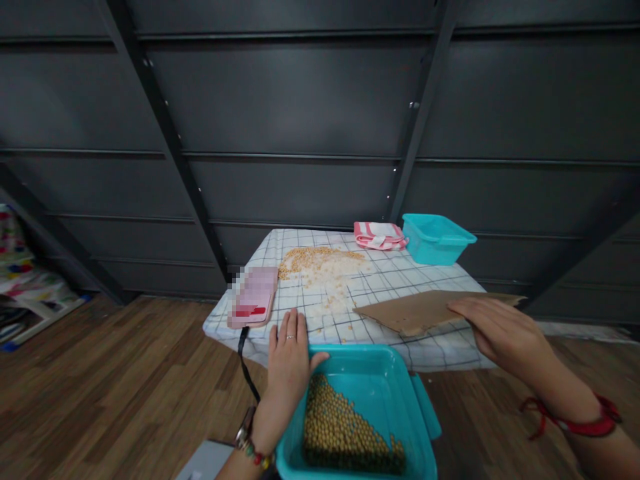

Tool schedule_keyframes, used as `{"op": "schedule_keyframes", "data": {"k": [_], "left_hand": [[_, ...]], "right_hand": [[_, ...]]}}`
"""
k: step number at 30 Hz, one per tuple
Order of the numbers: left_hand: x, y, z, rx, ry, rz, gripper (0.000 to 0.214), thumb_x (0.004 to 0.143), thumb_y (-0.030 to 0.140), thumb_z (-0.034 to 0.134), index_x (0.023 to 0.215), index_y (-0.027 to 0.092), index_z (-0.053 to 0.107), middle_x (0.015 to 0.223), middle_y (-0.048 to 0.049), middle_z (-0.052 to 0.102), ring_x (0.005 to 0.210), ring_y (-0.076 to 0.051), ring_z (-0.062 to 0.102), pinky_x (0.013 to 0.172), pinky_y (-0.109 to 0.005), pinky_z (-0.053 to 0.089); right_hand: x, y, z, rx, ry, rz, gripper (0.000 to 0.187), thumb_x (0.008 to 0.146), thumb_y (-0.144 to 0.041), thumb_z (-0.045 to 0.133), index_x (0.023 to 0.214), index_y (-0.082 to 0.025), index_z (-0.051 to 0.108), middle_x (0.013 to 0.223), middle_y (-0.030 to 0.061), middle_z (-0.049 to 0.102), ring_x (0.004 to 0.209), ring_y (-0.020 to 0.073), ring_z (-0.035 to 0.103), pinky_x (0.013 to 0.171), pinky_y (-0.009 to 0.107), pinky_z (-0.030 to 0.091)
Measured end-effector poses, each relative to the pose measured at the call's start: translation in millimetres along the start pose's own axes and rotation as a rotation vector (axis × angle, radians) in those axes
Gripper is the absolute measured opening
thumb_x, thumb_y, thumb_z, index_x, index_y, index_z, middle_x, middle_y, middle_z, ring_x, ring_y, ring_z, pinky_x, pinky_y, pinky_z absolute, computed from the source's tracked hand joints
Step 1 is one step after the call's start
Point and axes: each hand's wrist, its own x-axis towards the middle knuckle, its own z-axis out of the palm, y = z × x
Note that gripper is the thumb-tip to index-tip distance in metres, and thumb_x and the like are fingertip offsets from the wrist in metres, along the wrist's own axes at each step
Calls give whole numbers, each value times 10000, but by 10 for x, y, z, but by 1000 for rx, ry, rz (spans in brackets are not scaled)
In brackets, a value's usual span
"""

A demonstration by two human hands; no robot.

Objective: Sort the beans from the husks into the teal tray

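My left hand [287,363] grips the far left rim of a teal plastic tub [395,393], held at the near edge of the table. The tub holds a pile of yellow-green beans [345,433] gathered toward its near side. My right hand [500,330] rests flat on a piece of brown cardboard [425,310], gripping its right end; the cardboard lies on the checked tablecloth [390,277]. A spread of yellow grains and pale husk [323,267] lies on the cloth beyond my hands.
A pink phone [253,298] with a black strap lies at the table's left edge. A second teal tub [436,238] and a folded pink-and-white cloth [379,235] sit at the far right. Dark metal wall panels stand behind; wooden floor surrounds the table.
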Motion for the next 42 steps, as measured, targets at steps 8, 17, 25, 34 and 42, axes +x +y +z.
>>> {"op": "schedule_keyframes", "data": {"k": [8,17,25,34,42], "left_hand": [[-3,-16,27,3,19,9,785,746,628,388,1261,35,408,1315,-216,449,1207,-327,413,951,-499,385],[-5,0,15,7,11,12,798,734,634,403,1256,31,413,1309,-220,456,1205,-327,414,953,-501,382],[-24,-10,51,-24,26,-3,762,749,621,388,1270,66,408,1319,-215,447,1220,-327,394,964,-521,362],[-15,-17,23,-9,11,10,766,748,630,375,1268,68,413,1323,-212,443,1211,-331,405,956,-526,367],[5,-10,-1,9,-5,-2,779,739,629,401,1262,51,415,1328,-215,434,1218,-324,402,964,-503,370]], "right_hand": [[-32,16,-32,59,-22,-24,325,741,24,343,948,-145,530,798,73,674,732,165,634,687,288,508],[72,-6,117,29,15,3,378,690,20,335,949,-163,541,806,64,673,747,172,640,692,302,515],[60,76,198,27,-5,42,339,700,5,357,924,-142,565,803,79,665,738,188,629,689,318,516],[-33,51,102,67,-36,43,418,677,8,347,966,-188,577,817,48,673,762,185,632,696,332,512],[25,-66,-69,85,-27,-11,372,698,-7,354,950,-184,562,801,36,680,726,158,633,666,293,514]]}}
